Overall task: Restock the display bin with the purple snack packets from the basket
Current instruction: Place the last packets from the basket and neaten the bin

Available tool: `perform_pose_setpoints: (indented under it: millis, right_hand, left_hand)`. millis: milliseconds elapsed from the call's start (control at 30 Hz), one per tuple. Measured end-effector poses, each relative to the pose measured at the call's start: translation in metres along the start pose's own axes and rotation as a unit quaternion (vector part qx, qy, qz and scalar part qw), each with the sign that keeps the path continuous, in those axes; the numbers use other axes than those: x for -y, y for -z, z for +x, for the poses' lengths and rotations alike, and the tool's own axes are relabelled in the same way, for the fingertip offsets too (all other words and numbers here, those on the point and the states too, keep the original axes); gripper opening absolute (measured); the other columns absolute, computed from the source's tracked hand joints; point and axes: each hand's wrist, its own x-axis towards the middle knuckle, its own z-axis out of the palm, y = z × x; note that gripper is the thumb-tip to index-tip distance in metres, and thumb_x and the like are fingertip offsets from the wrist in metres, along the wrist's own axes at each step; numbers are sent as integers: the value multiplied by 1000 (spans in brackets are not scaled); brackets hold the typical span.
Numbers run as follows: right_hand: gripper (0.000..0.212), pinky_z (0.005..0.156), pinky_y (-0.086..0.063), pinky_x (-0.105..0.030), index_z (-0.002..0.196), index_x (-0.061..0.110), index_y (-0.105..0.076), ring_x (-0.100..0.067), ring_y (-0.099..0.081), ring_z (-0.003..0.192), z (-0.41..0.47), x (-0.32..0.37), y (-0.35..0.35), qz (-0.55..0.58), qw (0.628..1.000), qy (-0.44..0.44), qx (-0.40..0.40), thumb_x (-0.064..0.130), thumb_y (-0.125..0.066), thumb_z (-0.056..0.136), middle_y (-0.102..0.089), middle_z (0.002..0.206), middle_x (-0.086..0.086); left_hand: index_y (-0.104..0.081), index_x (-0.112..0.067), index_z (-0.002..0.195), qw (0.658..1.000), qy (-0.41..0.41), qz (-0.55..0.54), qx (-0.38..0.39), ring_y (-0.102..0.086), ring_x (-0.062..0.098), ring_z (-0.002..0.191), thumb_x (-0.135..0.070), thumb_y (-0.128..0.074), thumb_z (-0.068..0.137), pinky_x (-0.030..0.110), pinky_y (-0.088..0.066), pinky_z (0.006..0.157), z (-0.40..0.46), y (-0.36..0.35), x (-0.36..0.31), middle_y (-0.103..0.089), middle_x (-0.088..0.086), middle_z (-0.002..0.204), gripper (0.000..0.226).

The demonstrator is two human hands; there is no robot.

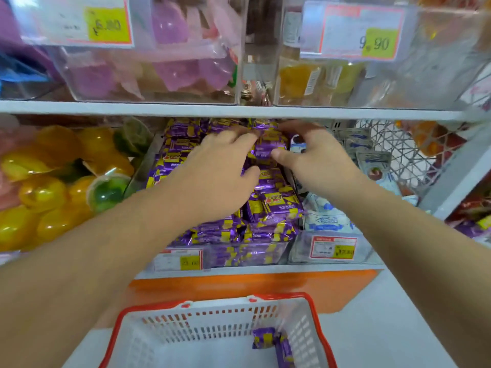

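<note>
Shop shelving fills the view, with a white shelf edge (239, 112) running across and clear tubs of pink and yellow sweets above it. Below that shelf sits the display bin (265, 254), a clear-fronted container packed with purple snack packets (273, 208) printed with yellow checks. Most of the packets lie flat in rows, their long sides running left to right across the bin.

Both bare forearms reach forward and up from the bottom corners, meeting over the back of the bin. The left hand (218, 160) is palm down with fingers curled over the packets, its thumb pointing right. The right hand (316, 152) mirrors it, fingers bent over the far packets and thumb pointing left. Between the two thumbs and fingers they pinch one purple packet (265, 150), which stands more upright than its neighbours, just under the shelf edge.

Left of the bin is a heap of yellow and green jelly cups (53, 192). Right of it are pale blue and white pouches (326, 221).

Near the bottom edge a white basket (212, 328) with a red rim rests on the floor. Two purple packets (273, 343) lie against its right inner wall.
</note>
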Motion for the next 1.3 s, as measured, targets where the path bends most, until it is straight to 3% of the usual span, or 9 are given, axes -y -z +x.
perform_pose_setpoints:
  millis: [67, 167, 267, 400, 533, 700, 833, 1167, 1300]
  right_hand:
    - [44, 102, -41, -22, 127, 29, -70, -13, -57, 116, 19, -6, -7, -41, 999, -8, -10, 37, -80, 85, -61, 123, 3]
    - [52, 111, -43, -36, 122, 33, -73, -22, -58, 124, 33, -13, -17, -50, 999, -2, -21, 53, -78, 74, -64, 126, -2]
    - [41, 112, -40, -38, 126, 29, -72, -26, -53, 129, 37, -17, -19, -61, 997, 23, -31, 39, -80, 86, -60, 121, 1]
    - [45, 105, -46, -40, 122, 27, -72, -28, -59, 119, 43, -22, -26, -74, 995, 25, -58, 42, -80, 81, -67, 121, -5]
    - [23, 90, -49, -34, 106, 17, -74, -30, -64, 104, 44, -21, -28, -71, 991, 51, -96, 12, -75, 84, -72, 105, -4]
    - [16, 72, -42, -28, 96, 20, -70, -19, -55, 82, 51, -26, -33, -108, 989, 46, -94, 15, -73, 81, -57, 84, 7]
    - [16, 71, -42, -28, 97, 18, -71, -18, -56, 82, 49, -27, -34, -104, 988, 51, -103, 15, -74, 81, -55, 81, 8]
    - [21, 80, -44, -23, 106, 23, -73, -17, -64, 96, 24, -13, -16, -101, 989, 47, -97, 24, -72, 85, -68, 104, 5]
    - [23, 82, -37, -21, 106, 23, -73, -15, -61, 99, -27, 2, -1, -106, 988, 77, -84, 31, -67, 86, -66, 104, 3]
  left_hand:
    - [-31, -27, 159, 1000, 5, 16, 11, -37, 33, 143, -41, -48, 102, 48, -33, 118, 14, -2, 3, -32, -5, 163, 61]
    - [-37, -28, 156, 999, 9, 27, 24, -36, 29, 146, -41, -47, 102, 46, -34, 118, 29, -4, 8, -35, -7, 162, 56]
    - [-40, -30, 152, 999, 11, 34, 40, -32, 27, 146, -38, -44, 104, 40, -35, 117, 36, -5, 9, -37, -6, 160, 49]
    - [-46, -26, 145, 998, 15, 39, 41, -34, 27, 142, -38, -44, 104, 36, -35, 111, 44, -7, 10, -42, -3, 155, 43]
    - [-42, -26, 150, 998, 11, 45, 46, -30, 30, 145, -42, -42, 103, 44, -36, 116, 48, -12, 14, -39, -5, 158, 49]
    - [-28, -35, 159, 996, 28, 41, 80, -15, 26, 152, -46, -37, 106, 43, -23, 123, 48, -11, 12, -22, -17, 166, 55]
    - [-28, -37, 159, 995, 37, 26, 87, -12, 22, 153, -46, -36, 107, 40, -21, 123, 47, -12, 13, -19, -20, 167, 54]
    - [-30, -37, 158, 998, 18, 10, 62, -22, 28, 151, -58, -30, 100, 52, -27, 121, 28, -5, 12, -27, -16, 165, 62]
    - [-34, -34, 157, 1000, 1, 4, 25, -28, 23, 142, -53, -31, 104, 44, -26, 120, -19, 4, -8, -33, -15, 161, 57]
